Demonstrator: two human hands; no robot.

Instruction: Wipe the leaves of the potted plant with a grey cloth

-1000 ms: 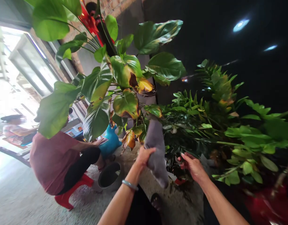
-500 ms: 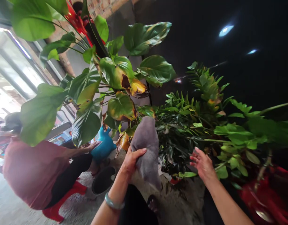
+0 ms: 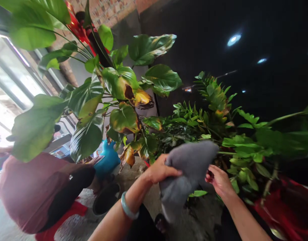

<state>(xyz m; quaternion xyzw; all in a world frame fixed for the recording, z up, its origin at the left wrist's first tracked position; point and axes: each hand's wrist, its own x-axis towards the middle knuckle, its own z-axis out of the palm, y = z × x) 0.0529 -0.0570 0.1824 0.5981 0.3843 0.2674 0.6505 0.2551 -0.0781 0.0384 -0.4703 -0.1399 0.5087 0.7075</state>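
Note:
My left hand (image 3: 160, 170) is closed on a grey cloth (image 3: 189, 164), the thumb lying over its front. The cloth spreads to the right, its upper corner raised and a fold hanging below; its edges are blurred. Close to the cloth's right edge is my right hand (image 3: 221, 183), fingers loosely curled with a gap at the thumb. Whether the fingertips touch the cloth is hard to make out. Beyond the hands stands a large-leaved plant (image 3: 123, 117), several leaves browned or yellowed. Smaller leafy plants (image 3: 206, 115) grow behind the cloth and to the right.
At left a person in a pink top (image 3: 33, 190) sits on a red stool (image 3: 73, 212). Near them are a blue vessel (image 3: 107, 160) and a dark bucket (image 3: 106, 201). A dark glossy wall (image 3: 206, 40) rises behind the plants; a red object (image 3: 286, 204) is at lower right.
The cloth has swung from upright to spread out toward the right. My left hand has moved right and up, and my right hand's fingers have curled in near the cloth.

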